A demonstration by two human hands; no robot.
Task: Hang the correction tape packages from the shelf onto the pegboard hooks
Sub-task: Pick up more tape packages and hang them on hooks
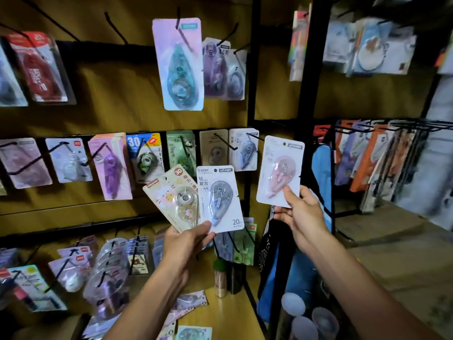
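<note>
**Both hands full of correction tape in front of the pegboard**

So the pegboard [117,94] filled most of the view, brownish, with rows of black hooks already carrying carded tapes. The biggest one up there was a pale pink card with a teal dispenser [178,63], hanging off a hook near the top middle.

Down low, the wooden shelf [230,315] had a few more packages lying flat on it.

The left hand [183,246] was closed on two packages fanned out, thumb pressed over their bottom edges: a white card with a grey dispenser [220,198] in front, and a cream card with a clear dispenser [175,197] tilted off to the left behind it.

The right hand [300,212] pinched the bottom corner of a white card with a pink dispenser [279,171], thumb on the front, held upright just right of the board's black frame post, not on any hook.
</note>
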